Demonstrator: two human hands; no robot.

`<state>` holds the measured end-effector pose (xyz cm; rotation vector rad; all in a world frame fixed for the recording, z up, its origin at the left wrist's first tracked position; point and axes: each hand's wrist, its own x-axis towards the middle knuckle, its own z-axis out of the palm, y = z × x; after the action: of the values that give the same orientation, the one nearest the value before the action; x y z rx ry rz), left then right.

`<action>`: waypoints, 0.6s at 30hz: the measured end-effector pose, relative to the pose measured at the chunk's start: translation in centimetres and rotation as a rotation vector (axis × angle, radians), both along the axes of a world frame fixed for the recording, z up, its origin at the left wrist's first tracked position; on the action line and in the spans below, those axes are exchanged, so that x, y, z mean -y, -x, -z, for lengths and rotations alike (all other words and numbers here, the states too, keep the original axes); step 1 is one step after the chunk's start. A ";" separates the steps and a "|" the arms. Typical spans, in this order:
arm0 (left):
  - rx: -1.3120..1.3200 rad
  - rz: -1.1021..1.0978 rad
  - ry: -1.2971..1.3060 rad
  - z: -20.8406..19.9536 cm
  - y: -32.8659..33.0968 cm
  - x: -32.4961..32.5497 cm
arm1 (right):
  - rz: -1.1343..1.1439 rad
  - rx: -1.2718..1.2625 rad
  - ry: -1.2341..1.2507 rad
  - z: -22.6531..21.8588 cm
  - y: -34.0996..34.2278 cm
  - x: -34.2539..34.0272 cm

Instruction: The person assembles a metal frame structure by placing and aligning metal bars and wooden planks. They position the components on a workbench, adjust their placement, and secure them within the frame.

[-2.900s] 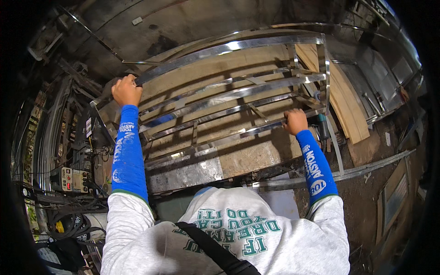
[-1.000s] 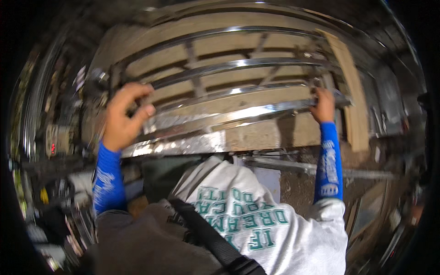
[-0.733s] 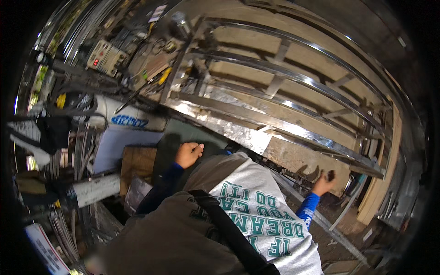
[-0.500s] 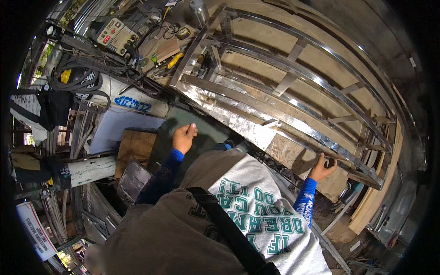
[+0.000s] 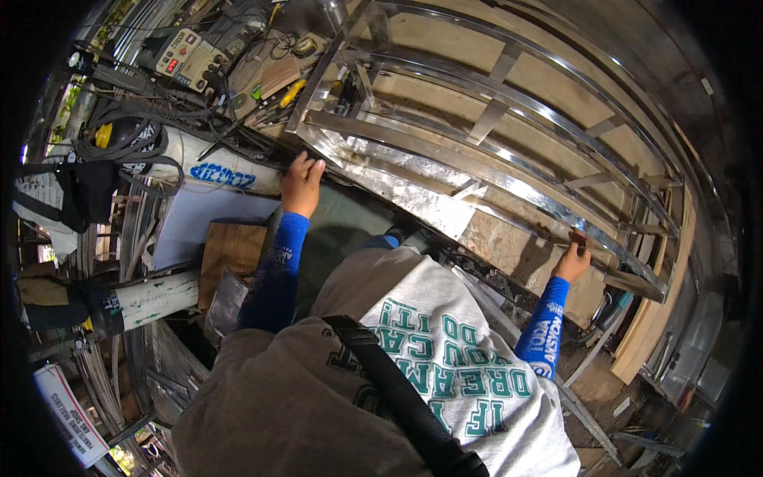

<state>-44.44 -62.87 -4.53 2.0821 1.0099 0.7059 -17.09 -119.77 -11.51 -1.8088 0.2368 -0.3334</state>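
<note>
A long frame of shiny metal tubing (image 5: 477,131) with cross bars lies over the workbench in front of me. My right hand (image 5: 572,261) is at its near bar toward the right end, with fingers hooked over the bar's edge. My left hand (image 5: 301,187) is raised beside the bench edge, just below the frame's near left corner. Its fingers are curled together, and whatever they may hold is hidden. Blue printed sleeves cover both forearms. Under the frame a reflective metal sheet (image 5: 449,211) lies along the front of the bench.
At the upper left stands a welding machine (image 5: 189,62) with knobs and cables. A yellow-handled tool (image 5: 292,94) and a tape measure (image 5: 304,48) lie near the frame's left end. A white pipe (image 5: 230,171) and a brown board (image 5: 230,254) are at my left. Timber (image 5: 648,334) edges the right side.
My left hand has moved up to the frame's near left corner. My right hand has reached forward, from open fingers beside the near bar to fingers over it.
</note>
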 end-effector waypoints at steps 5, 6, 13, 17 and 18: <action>0.026 0.071 -0.063 1.3 -2.7 -2.3 | -0.161 -0.149 -0.167 2.6 -2.9 3.4; 0.038 0.092 -0.080 0.8 -3.2 -2.1 | -0.186 -0.141 -0.191 3.2 -3.3 4.3; -0.026 0.098 -0.153 -0.3 -3.2 -3.2 | -0.228 -0.103 -0.444 1.5 -3.3 1.1; 0.067 0.088 -0.146 -2.1 -4.5 -2.4 | -0.216 -0.118 -0.476 -0.9 -2.4 1.1; 0.095 0.094 -0.135 -3.0 -5.3 -2.4 | -0.222 -0.124 -0.464 -1.6 -2.2 1.1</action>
<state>-39.18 -60.47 -1.51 2.1735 0.8271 0.8367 -14.93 -120.89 -9.89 -1.3795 0.1797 -0.0043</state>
